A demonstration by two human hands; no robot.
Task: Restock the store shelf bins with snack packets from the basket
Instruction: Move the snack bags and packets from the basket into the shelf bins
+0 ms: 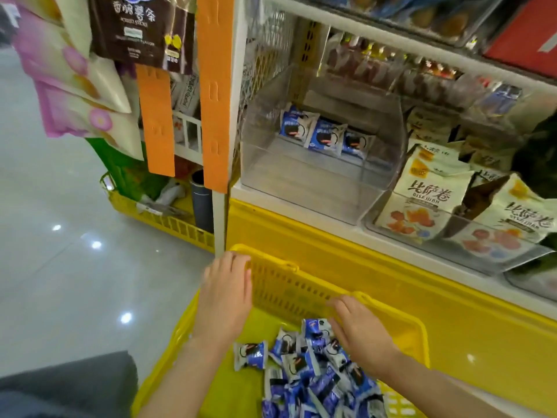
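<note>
A yellow plastic basket (301, 285) stands below the shelf, holding a pile of several blue-and-white snack packets (313, 375). My left hand (226, 300) rests on the basket's far left rim, fingers curled over the edge. My right hand (358, 330) hovers palm down just above the packets near the far wall, fingers spread, nothing clearly held. Above, a clear plastic shelf bin (307, 182) is nearly bare, with three matching blue packets (325, 135) lying at its back.
To the right, a second clear bin (452, 236) holds cream-coloured snack bags. A yellow shelf base (391, 267) runs under the bins. Orange hanging strips (215, 95) and hung packets sit at left. Another yellow basket (168, 218) stands on the grey tiled floor.
</note>
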